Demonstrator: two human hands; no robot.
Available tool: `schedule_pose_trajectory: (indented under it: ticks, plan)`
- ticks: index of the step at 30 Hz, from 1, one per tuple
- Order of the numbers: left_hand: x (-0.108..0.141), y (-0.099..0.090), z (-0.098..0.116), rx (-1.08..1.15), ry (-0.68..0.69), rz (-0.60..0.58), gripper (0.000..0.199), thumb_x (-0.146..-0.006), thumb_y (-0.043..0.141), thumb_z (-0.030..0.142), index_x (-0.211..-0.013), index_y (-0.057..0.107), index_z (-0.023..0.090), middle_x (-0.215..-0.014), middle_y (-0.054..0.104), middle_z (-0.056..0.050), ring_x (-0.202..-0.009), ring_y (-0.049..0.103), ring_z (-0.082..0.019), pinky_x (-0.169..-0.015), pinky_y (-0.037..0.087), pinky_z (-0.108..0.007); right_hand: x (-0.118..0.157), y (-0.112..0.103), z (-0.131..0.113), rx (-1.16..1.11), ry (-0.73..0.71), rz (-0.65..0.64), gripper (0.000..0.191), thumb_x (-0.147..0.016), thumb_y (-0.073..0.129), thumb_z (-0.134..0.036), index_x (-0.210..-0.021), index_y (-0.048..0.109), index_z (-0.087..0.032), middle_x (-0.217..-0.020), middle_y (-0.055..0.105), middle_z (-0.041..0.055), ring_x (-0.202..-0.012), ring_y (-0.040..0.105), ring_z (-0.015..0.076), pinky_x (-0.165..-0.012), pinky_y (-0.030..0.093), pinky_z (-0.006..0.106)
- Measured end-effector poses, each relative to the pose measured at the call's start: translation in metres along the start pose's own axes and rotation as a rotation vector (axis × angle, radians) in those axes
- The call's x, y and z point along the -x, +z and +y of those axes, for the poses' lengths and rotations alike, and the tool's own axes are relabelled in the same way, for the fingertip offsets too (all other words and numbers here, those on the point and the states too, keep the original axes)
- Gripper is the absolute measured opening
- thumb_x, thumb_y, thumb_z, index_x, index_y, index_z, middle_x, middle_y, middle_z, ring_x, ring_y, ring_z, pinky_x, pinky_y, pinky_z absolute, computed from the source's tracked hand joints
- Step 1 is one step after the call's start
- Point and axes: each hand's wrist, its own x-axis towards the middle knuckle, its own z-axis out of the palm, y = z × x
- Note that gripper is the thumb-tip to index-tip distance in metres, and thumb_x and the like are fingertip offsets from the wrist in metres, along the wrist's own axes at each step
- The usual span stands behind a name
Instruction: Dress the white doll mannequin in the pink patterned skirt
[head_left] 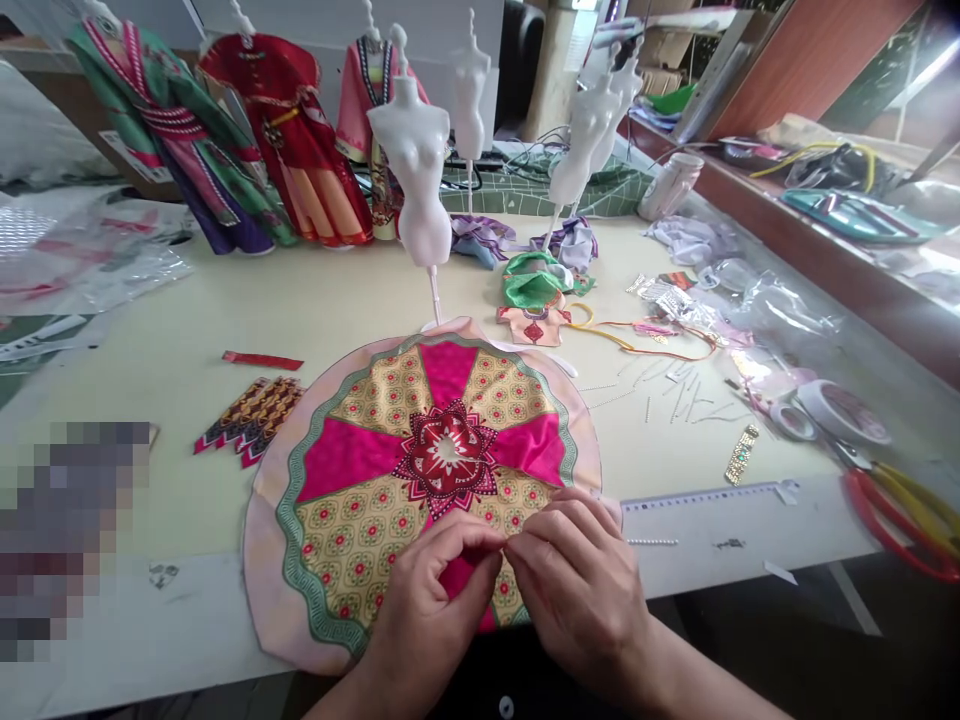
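A round patterned cloth (360, 530) with magenta and gold panels, a green wavy band and a pale pink rim lies flat on the table. At its near edge my left hand (442, 590) and my right hand (577, 570) meet above the cloth, thumbs and forefingers pinched together and their tips touching. Whatever lies between the fingertips is too small to make out. A red flower motif (448, 450) marks the cloth's middle, just beyond my hands.
White mannequins (420, 190) stand behind the cloth, near dressed ones (300, 150). Scissors (900, 510), tape (844, 410) and a ruler (697, 497) lie right. A small patterned piece (251, 415) and red strip (262, 360) lie left.
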Motion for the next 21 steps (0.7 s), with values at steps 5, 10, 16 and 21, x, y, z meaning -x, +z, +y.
schedule_pose_trajectory:
  ticks: [5, 10, 16, 21]
  plan:
    - [0.001, -0.005, 0.007, 0.128, -0.229, -0.040, 0.012, -0.080, 0.060, 0.028, -0.080, 0.067, 0.018, -0.076, 0.070, -0.003, -0.073, 0.066, -0.015, -0.068, 0.054, -0.024, -0.001, 0.004, -0.002, -0.019, -0.015, 0.002, 0.016, -0.081, 0.050, -0.005, -0.080, 0.058, -0.019, -0.069, 0.058, 0.0031, -0.067, 0.050, 0.0174, -0.066, 0.044, 0.036]
    - [0.003, -0.011, 0.012, 0.178, -0.286, -0.075, 0.020, -0.083, 0.056, 0.033, -0.091, 0.065, 0.018, -0.079, 0.071, -0.004, -0.074, 0.067, -0.016, -0.068, 0.055, -0.023, 0.000, 0.007, -0.005, -0.068, 0.025, -0.035, 0.016, -0.082, 0.048, -0.005, -0.082, 0.056, -0.018, -0.072, 0.057, 0.0041, -0.070, 0.051, 0.0185, -0.063, 0.043, 0.034]
    - [0.004, -0.026, 0.002, -0.149, -0.053, 0.165, 0.026, -0.088, 0.051, 0.028, -0.114, 0.053, 0.020, -0.091, 0.070, -0.003, -0.079, 0.067, -0.014, -0.072, 0.056, -0.025, -0.004, -0.002, 0.000, -0.263, 0.209, -0.025, 0.011, -0.087, 0.048, -0.009, -0.083, 0.050, -0.020, -0.077, 0.057, 0.0021, -0.072, 0.056, 0.0157, -0.064, 0.045, 0.029]
    - [0.000, -0.024, -0.011, -0.680, 0.459, -0.019, 0.036, -0.085, 0.055, 0.020, -0.121, 0.053, 0.014, -0.121, 0.062, -0.013, -0.115, 0.055, -0.025, -0.099, 0.046, -0.044, -0.008, -0.002, 0.022, -0.290, 0.328, -0.143, 0.008, -0.090, 0.046, -0.016, -0.085, 0.050, -0.021, -0.097, 0.062, 0.0057, -0.088, 0.060, 0.0173, -0.076, 0.049, 0.031]
